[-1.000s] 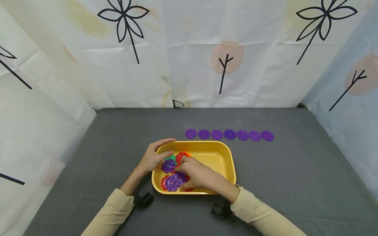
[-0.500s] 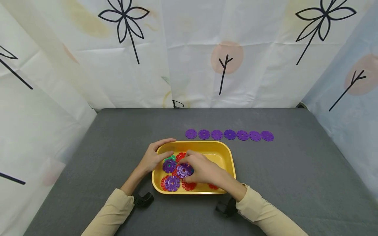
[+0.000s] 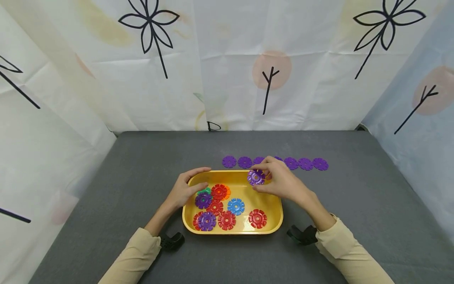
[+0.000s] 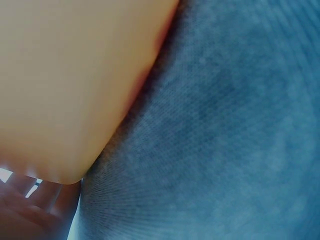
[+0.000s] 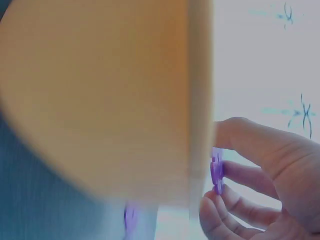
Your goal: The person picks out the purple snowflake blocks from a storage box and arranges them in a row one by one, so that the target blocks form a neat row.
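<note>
In the head view my right hand (image 3: 281, 179) pinches a purple flower-shaped disc (image 3: 256, 177) between thumb and fingers, over the far right part of the yellow tray (image 3: 276, 227). The right wrist view shows this purple disc (image 5: 217, 171) edge-on at the fingertips. My left hand (image 3: 182, 191) holds the tray's left end, thumb over the inside and fingers along the far corner. Inside the tray lie several red flower discs (image 3: 227, 220), a blue one (image 3: 235, 206) and two purple ones (image 3: 207, 221). Green and orange discs (image 3: 227, 192) are partly covered.
Behind the tray, a row of several purple flower discs (image 3: 306, 163) runs across the grey table (image 3: 354, 197); my right hand hides part of it. A patterned white curtain (image 3: 227, 79) stands along the table's far edge.
My right hand has lifted a purple disc from the pile and moved right and away from me, uncovering the blue and red discs. The left hand has stayed in place.
</note>
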Demonstrator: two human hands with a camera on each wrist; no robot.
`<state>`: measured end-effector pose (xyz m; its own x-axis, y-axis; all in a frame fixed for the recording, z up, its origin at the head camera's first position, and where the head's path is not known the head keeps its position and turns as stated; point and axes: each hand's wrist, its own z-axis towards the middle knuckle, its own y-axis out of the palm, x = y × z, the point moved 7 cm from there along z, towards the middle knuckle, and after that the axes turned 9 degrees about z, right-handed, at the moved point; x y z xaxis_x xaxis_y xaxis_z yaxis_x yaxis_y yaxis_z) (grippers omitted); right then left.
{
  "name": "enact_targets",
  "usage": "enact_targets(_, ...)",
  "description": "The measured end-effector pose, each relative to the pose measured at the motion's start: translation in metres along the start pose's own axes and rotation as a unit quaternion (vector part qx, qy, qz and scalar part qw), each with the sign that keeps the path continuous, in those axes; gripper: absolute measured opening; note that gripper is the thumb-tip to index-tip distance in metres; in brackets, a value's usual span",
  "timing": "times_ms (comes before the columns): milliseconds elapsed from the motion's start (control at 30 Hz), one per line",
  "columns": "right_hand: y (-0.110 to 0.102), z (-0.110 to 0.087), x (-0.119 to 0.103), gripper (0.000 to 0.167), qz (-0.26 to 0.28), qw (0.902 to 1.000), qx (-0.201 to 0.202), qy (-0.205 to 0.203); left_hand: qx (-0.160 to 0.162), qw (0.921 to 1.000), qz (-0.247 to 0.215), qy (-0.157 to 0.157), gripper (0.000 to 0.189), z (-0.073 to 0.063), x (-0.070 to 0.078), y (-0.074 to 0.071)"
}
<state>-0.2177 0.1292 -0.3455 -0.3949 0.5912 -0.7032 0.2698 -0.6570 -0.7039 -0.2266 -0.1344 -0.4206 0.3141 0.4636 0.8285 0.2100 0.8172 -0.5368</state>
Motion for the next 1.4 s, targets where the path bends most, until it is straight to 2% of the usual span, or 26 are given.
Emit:
enact_targets(300, -0.057, -0.014, 0.046, 0.053, -0.043, 0.9972, 0.05, 0.035, 0.002, 1.0, 0.002, 0.002, 0.042, 0.0, 0.001, -0.001)
enact_targets(500, -0.08, -0.02, 0.073, 0.054, -0.077, 0.9927, 0.07, 0.062, 0.0, 1.0, -0.006, 0.004, 0.042, -0.001, 0.001, -0.001)
enact_targets(700, -0.102, -0.023, 0.111, 0.059, -0.103, 0.9861, 0.083, 0.101, -0.001, 1.0, -0.008, 0.004, 0.042, -0.002, 0.0, 0.0)
enact_targets(900, -0.118, -0.03, 0.153, 0.06, -0.094, 0.982, 0.065, 0.15, -0.003, 0.9999, -0.01, 0.004, 0.043, -0.002, 0.0, 0.0)
enact_targets(1033, -0.127, -0.037, 0.175, 0.063, -0.11, 0.977, 0.049, 0.176, -0.003, 0.9999, -0.011, 0.007, 0.043, -0.002, 0.001, 0.0)
enact_targets(1267, -0.139, -0.052, 0.201, 0.067, -0.118, 0.9694, 0.033, 0.213, -0.009, 0.9995, -0.029, 0.01, 0.042, -0.001, 0.003, 0.001)
enact_targets(1400, -0.138, -0.061, 0.211, 0.072, -0.095, 0.9654, 0.021, 0.242, -0.007, 0.9996, -0.026, 0.009, 0.042, -0.001, 0.004, 0.0)
